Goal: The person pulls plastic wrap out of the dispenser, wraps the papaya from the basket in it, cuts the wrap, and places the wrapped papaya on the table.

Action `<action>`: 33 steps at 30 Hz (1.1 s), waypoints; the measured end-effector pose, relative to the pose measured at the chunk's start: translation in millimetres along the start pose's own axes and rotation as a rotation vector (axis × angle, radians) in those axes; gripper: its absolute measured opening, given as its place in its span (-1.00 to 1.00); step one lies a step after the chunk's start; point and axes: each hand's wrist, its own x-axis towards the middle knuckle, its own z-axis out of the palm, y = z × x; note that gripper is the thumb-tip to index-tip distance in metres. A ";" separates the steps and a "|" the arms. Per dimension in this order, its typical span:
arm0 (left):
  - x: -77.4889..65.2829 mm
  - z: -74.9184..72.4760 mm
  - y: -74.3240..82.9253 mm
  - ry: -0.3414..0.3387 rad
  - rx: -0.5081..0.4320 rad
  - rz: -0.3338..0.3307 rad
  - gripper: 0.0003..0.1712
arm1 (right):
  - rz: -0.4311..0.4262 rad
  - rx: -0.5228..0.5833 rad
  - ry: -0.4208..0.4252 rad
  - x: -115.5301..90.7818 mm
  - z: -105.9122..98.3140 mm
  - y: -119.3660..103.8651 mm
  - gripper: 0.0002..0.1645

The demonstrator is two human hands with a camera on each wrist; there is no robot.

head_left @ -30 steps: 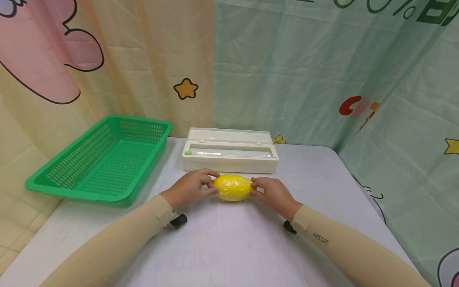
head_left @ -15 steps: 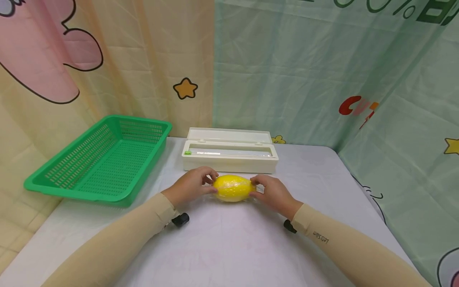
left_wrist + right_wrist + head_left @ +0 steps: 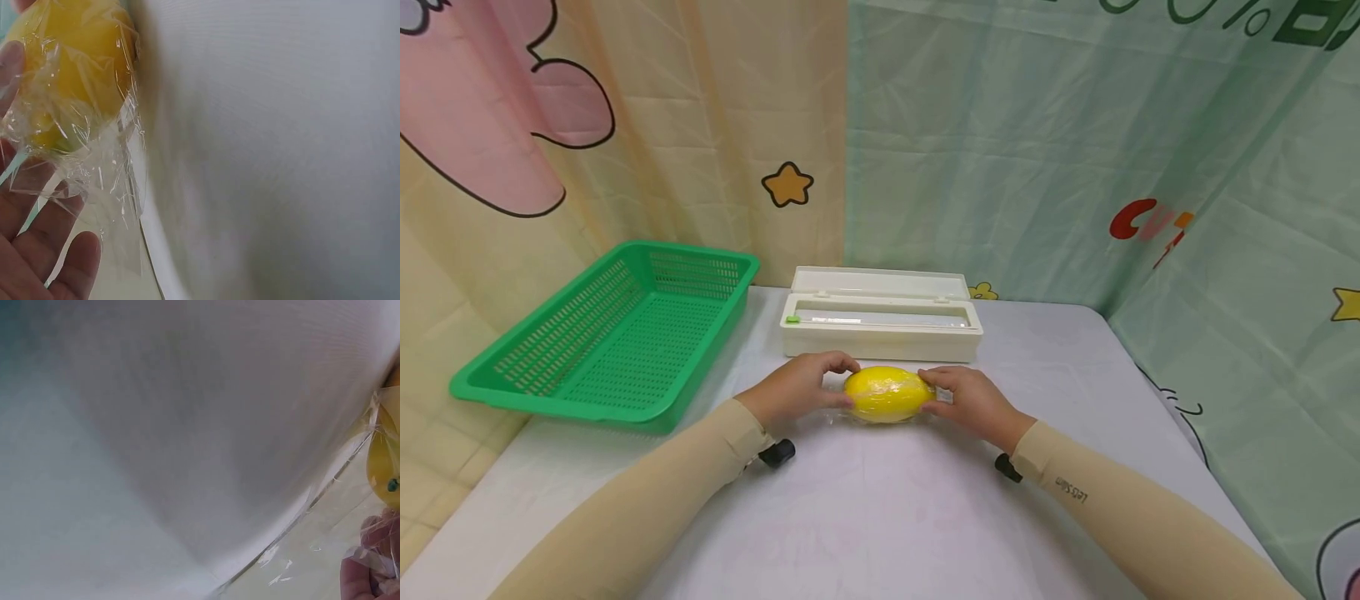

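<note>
A yellow, lemon-shaped fruit [image 3: 889, 394] wrapped in clear cling film lies on the white-covered table, between both hands. My left hand [image 3: 801, 386] holds its left end, the thumb low and the index finger on top. In the left wrist view, loose crinkled cling film [image 3: 94, 169] trails off the fruit and lies over some of the fingers. My right hand [image 3: 976, 402] holds the right end between thumb and fingers. A small green spot [image 3: 393, 485] shows on the fruit's end in the right wrist view, where film also stretches beside the fingers.
Just behind the fruit stands a white cling film dispenser [image 3: 880, 343], its lid raised, with a green slider [image 3: 793, 319] at left. A green plastic basket [image 3: 670, 408] sits at the left of the table. Printed curtains [image 3: 985, 167] hang around the back and right.
My left index finger and thumb have spread wider at the fruit's left end. The right fingers have shifted slightly left onto the fruit. The film's creases on top look different.
</note>
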 end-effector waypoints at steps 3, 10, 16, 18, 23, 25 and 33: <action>1.0 0.0 0.0 -0.019 -0.031 -0.006 -0.49 | -0.033 -0.043 0.007 -0.3 -0.3 1.1 -0.24; 0.1 0.6 -2.5 -0.036 -0.039 0.007 -0.35 | -0.101 -0.139 0.013 -1.9 -2.2 1.1 -0.20; -2.2 -0.1 -2.4 -0.054 0.020 0.062 -0.24 | -0.036 -0.038 -0.009 2.0 -5.0 0.4 -0.14; -2.4 0.0 -2.1 -0.053 0.024 0.060 -0.26 | -0.029 -0.019 -0.018 3.2 -6.2 0.7 -0.16; -2.6 0.9 -1.7 -0.049 0.035 0.045 -0.27 | -0.054 -0.032 -0.032 4.3 -8.3 3.0 -0.24; -2.6 1.4 -1.5 -0.048 0.029 0.043 -0.28 | -0.047 -0.030 -0.044 3.8 -9.5 3.3 -0.24; -3.0 2.2 -1.0 -0.060 -0.011 0.043 -0.29 | -0.037 -0.033 -0.059 3.9 -12.2 3.6 -0.27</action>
